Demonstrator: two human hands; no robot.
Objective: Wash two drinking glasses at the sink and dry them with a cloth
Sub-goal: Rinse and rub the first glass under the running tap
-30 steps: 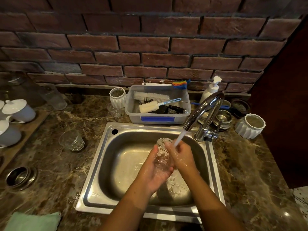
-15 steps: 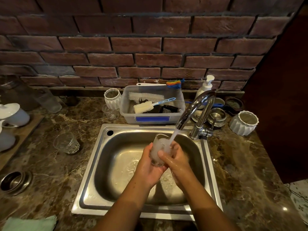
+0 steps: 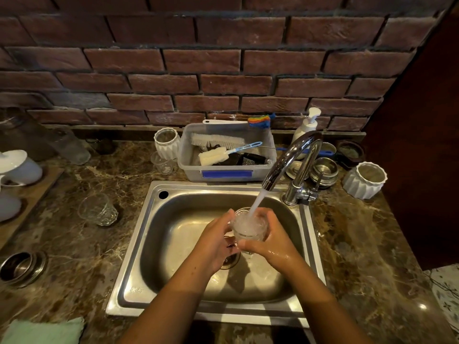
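both hands [image 3: 248, 240] cup glass [image 3: 249, 225], water filling.

Dark red brick wall [image 3: 223, 63], brown marble countertop [image 3: 372, 256], dim warm light

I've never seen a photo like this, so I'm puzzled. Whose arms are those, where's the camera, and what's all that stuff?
Those are a person's own arms. The camera sits on their head and looks down, so you see what they see. The left hand and right hand both hold a drinking glass under water running from the tap, over a steel sink. On the marble counter, left of the sink, a second glass stands, and a green cloth lies at the near left corner. Behind the sink stand a grey tub of brushes and a soap pump bottle.
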